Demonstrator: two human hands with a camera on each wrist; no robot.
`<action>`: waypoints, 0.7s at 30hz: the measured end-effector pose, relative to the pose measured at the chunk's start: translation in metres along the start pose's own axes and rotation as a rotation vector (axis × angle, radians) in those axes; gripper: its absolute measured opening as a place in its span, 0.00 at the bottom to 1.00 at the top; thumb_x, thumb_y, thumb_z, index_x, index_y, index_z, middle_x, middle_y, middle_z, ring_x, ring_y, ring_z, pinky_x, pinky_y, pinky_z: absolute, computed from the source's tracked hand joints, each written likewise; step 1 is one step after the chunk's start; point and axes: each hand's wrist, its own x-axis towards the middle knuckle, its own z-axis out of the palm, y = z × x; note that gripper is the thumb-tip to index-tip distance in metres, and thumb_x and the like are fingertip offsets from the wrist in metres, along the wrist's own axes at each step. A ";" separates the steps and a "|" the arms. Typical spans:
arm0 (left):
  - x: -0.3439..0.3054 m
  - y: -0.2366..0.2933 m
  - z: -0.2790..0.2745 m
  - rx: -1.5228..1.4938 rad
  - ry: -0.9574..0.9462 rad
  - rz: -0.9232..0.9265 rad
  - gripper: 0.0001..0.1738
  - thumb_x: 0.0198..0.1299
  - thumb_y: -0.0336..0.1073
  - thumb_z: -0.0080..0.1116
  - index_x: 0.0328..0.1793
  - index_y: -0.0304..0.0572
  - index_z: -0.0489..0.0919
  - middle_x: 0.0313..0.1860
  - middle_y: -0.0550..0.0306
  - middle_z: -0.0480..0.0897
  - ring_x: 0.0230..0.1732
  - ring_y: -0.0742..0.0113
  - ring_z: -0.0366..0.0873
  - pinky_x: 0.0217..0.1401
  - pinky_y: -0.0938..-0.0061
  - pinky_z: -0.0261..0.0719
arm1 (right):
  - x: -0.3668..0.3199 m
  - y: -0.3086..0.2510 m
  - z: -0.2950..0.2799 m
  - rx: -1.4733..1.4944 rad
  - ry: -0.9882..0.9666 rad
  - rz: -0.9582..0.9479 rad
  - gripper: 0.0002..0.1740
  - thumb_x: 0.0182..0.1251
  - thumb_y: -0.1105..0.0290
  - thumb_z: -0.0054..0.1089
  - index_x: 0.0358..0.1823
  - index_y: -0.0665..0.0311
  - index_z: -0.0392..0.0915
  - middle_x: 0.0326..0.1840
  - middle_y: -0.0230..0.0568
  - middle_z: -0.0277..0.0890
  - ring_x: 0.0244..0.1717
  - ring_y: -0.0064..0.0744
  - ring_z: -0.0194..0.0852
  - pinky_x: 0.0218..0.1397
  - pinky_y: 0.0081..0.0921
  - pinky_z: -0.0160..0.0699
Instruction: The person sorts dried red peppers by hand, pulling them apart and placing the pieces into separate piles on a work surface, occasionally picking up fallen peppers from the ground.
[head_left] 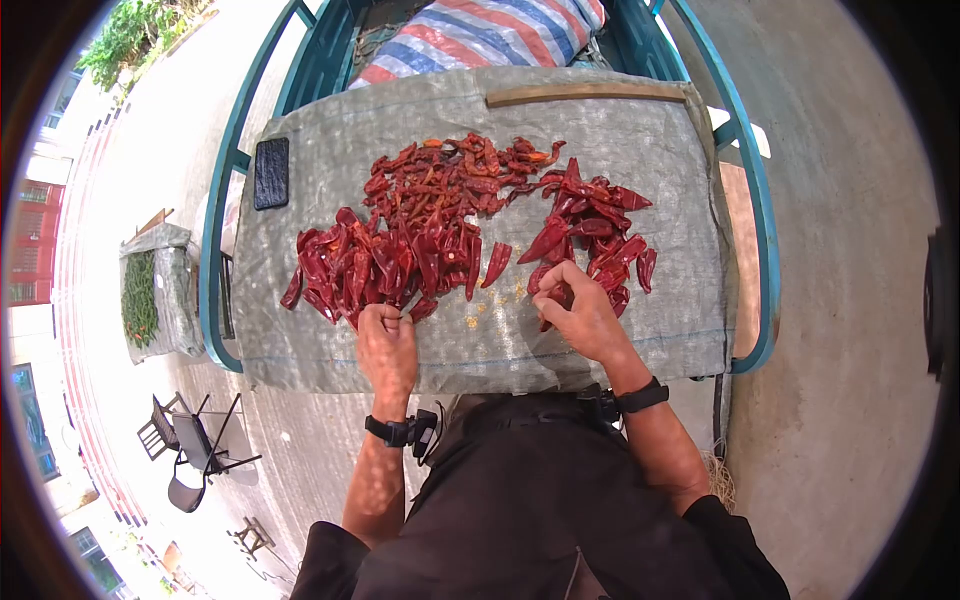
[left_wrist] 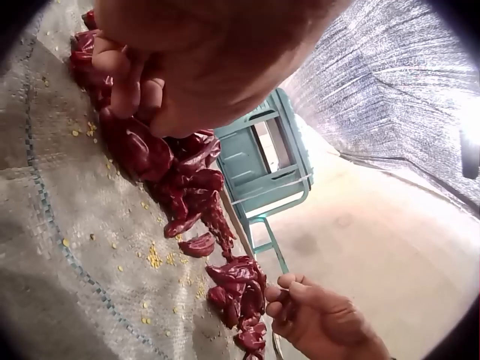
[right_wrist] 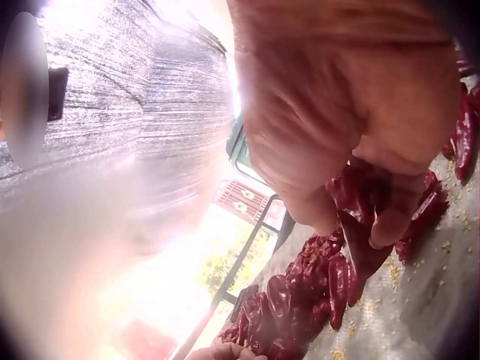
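Pinching a pepper (right_wrist: pixel 365 246) over the cloth (head_left: pixel 290 360), the right hand (head_left: pixel 588 318) hovers by the right heap (head_left: pixel 598 215), while the left hand (head_left: pixel 387 348), its grip unclear, meets the left heap (head_left: pixel 375 262), the spacing probably keeping peppers sorted.

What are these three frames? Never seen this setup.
No machine here: a person works with two bare hands. The wide view comes from the head, looking forward and down. The other two come from the left and right wrists, each looking at that hand's work.

On the grey woven sheet lie piles of red peppers, scattered yellow seeds, a wooden strip and a dark rectangular object.

The right hand holds a red pepper. The left hand is at the near edge of the left pile; whether it grips anything is unclear.
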 end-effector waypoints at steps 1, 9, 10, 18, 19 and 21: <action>-0.001 0.000 -0.001 -0.009 -0.084 -0.083 0.10 0.62 0.29 0.75 0.44 0.42 0.82 0.34 0.55 0.86 0.35 0.55 0.86 0.42 0.57 0.83 | 0.000 -0.001 -0.001 -0.008 -0.003 -0.001 0.10 0.73 0.74 0.69 0.49 0.66 0.78 0.40 0.36 0.83 0.40 0.25 0.83 0.45 0.29 0.83; -0.005 -0.013 0.015 -0.258 -0.231 -0.054 0.08 0.68 0.29 0.71 0.51 0.39 0.87 0.35 0.59 0.88 0.35 0.69 0.87 0.42 0.69 0.86 | 0.003 0.007 0.000 0.100 -0.123 -0.155 0.16 0.71 0.80 0.65 0.58 0.66 0.76 0.49 0.39 0.84 0.53 0.25 0.83 0.54 0.28 0.84; -0.003 -0.009 0.013 -0.343 -0.283 -0.087 0.10 0.69 0.30 0.71 0.54 0.39 0.87 0.36 0.60 0.88 0.36 0.72 0.87 0.43 0.72 0.86 | 0.003 0.005 0.002 0.162 -0.133 -0.152 0.18 0.70 0.81 0.65 0.59 0.67 0.75 0.50 0.39 0.84 0.53 0.25 0.83 0.55 0.28 0.85; -0.008 0.048 0.012 -0.815 -0.772 -0.086 0.14 0.75 0.30 0.70 0.60 0.31 0.81 0.49 0.57 0.88 0.48 0.74 0.88 0.54 0.76 0.88 | 0.002 -0.010 0.017 0.203 -0.126 -0.037 0.24 0.68 0.81 0.71 0.64 0.68 0.76 0.54 0.40 0.85 0.50 0.26 0.86 0.56 0.28 0.86; -0.010 0.051 0.015 -0.846 -0.795 -0.072 0.13 0.75 0.30 0.70 0.60 0.31 0.82 0.48 0.58 0.88 0.47 0.74 0.88 0.53 0.76 0.88 | 0.003 -0.002 0.020 0.172 -0.122 -0.065 0.24 0.68 0.80 0.72 0.64 0.67 0.76 0.54 0.40 0.85 0.49 0.26 0.86 0.56 0.29 0.86; -0.012 0.051 0.021 -0.814 -0.868 -0.091 0.12 0.75 0.30 0.70 0.58 0.32 0.82 0.46 0.58 0.88 0.46 0.75 0.88 0.52 0.77 0.87 | 0.002 0.004 0.023 0.127 -0.116 -0.090 0.24 0.69 0.79 0.72 0.64 0.67 0.77 0.53 0.39 0.86 0.48 0.25 0.86 0.55 0.29 0.86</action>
